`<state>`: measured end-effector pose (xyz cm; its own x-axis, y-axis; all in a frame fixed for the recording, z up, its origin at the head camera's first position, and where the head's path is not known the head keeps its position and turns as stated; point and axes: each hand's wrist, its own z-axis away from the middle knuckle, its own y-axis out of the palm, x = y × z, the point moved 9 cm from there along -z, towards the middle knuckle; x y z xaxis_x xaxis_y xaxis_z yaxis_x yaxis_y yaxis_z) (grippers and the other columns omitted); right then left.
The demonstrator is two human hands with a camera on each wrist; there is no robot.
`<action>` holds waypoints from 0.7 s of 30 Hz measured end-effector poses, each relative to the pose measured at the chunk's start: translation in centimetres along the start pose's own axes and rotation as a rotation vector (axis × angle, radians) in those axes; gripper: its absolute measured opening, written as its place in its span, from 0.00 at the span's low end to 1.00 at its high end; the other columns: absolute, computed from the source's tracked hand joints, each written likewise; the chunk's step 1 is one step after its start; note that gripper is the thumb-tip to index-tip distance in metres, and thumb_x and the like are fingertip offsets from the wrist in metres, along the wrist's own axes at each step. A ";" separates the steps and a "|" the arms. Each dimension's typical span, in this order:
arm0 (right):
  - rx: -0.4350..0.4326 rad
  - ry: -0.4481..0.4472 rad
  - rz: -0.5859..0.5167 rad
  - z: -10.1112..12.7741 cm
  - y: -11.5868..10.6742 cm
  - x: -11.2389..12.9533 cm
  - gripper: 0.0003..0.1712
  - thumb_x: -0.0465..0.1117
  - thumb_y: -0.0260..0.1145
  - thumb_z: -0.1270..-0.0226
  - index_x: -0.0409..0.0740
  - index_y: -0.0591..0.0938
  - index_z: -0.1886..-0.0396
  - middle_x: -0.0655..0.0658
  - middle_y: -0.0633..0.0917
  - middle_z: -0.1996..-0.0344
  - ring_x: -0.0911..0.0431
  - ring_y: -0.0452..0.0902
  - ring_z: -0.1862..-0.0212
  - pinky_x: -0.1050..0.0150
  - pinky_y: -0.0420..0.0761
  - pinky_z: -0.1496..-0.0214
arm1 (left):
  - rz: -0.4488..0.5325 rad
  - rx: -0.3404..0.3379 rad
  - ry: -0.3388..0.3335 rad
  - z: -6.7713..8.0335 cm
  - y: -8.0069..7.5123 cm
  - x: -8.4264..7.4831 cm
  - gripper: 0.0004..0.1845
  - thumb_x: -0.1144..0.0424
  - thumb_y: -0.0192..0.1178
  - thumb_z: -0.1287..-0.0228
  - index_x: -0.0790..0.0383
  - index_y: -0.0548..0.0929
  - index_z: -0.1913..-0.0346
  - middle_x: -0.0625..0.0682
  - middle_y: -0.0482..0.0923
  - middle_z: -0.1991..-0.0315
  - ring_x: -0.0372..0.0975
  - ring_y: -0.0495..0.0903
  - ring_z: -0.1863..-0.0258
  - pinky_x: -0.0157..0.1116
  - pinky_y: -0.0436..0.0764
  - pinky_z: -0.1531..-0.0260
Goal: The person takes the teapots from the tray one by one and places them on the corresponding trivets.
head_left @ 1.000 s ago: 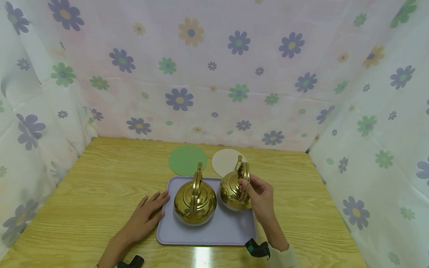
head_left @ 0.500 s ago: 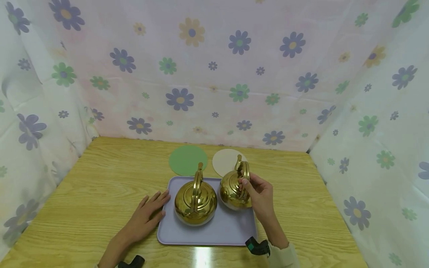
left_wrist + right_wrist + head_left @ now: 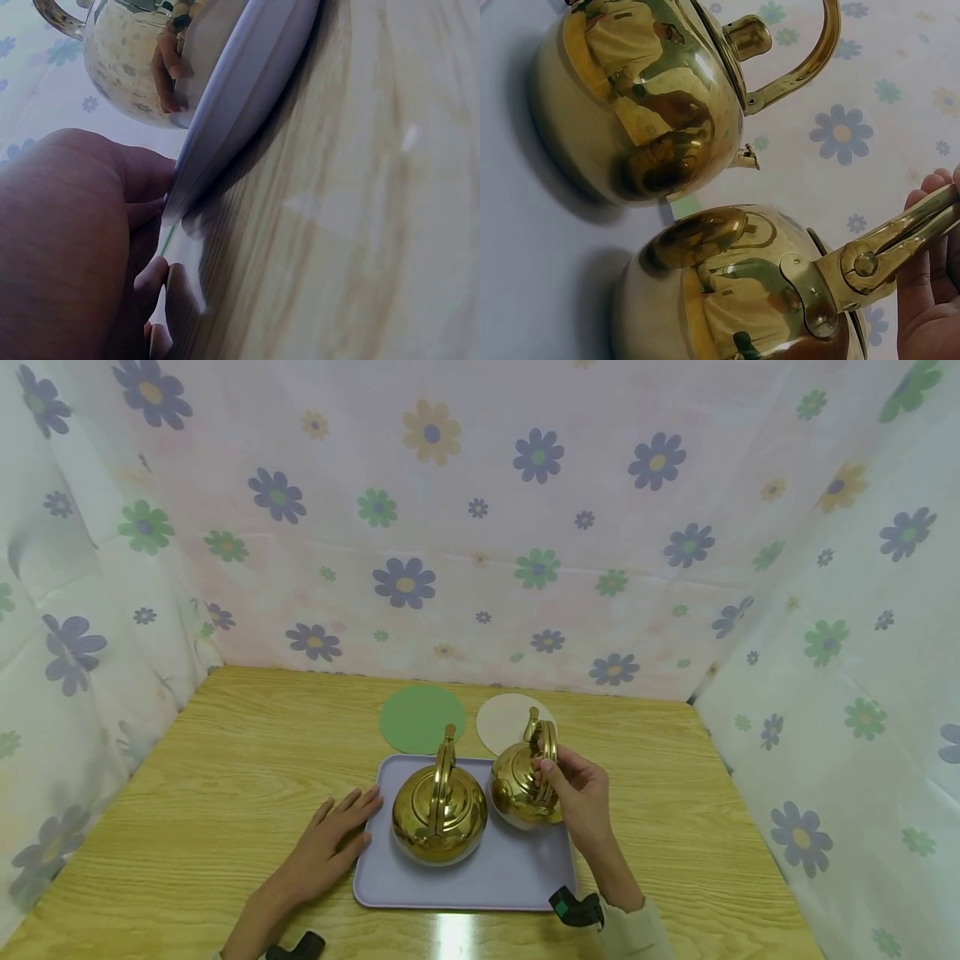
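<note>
Gripping the right kettle (image 3: pixel 519 783) handle, right hand (image 3: pixel 581 793) fingers curled; left hand (image 3: pixel 330 841) flat, fingers straight, against the tray (image 3: pixel 480 881).

A light wooden table (image 3: pixel 225 802) with visible grain carries a rectangular lavender plastic tray (image 3: pixel 517 881) near its front edge, and behind the tray a flat round green mat (image 3: pixel 420 717) just beside a flat round cream mat (image 3: pixel 504 720).

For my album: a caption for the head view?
Right hand holds one gold kettle by its handle; left hand steadies the tray.
</note>
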<state>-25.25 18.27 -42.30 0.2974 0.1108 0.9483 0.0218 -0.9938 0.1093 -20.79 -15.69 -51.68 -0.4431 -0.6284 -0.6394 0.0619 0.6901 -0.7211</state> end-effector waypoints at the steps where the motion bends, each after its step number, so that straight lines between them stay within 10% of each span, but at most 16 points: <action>1: 0.000 -0.002 0.001 0.0 0.0 0.0 0.20 0.27 0.63 0.28 0.15 0.77 0.43 0.44 0.90 0.66 0.61 0.84 0.67 0.71 0.85 0.63 | -0.001 0.001 -0.001 0.0 0.0 0.0 0.26 0.61 0.57 0.24 0.60 0.73 0.27 0.57 0.67 0.25 0.64 0.61 0.26 0.60 0.46 0.26; 21: -0.033 -0.013 0.012 -1.0 -0.6 0.5 0.19 0.28 0.64 0.28 0.12 0.76 0.47 0.41 0.90 0.65 0.60 0.83 0.67 0.71 0.84 0.63 | -0.019 -0.015 0.010 0.0 0.1 0.1 0.25 0.61 0.57 0.25 0.60 0.74 0.27 0.56 0.67 0.25 0.64 0.61 0.26 0.52 0.42 0.22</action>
<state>-26.04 18.95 -41.59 0.3102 0.0986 0.9455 -0.0132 -0.9941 0.1080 -20.77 -15.70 -51.77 -0.4526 -0.6380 -0.6229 0.0399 0.6834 -0.7289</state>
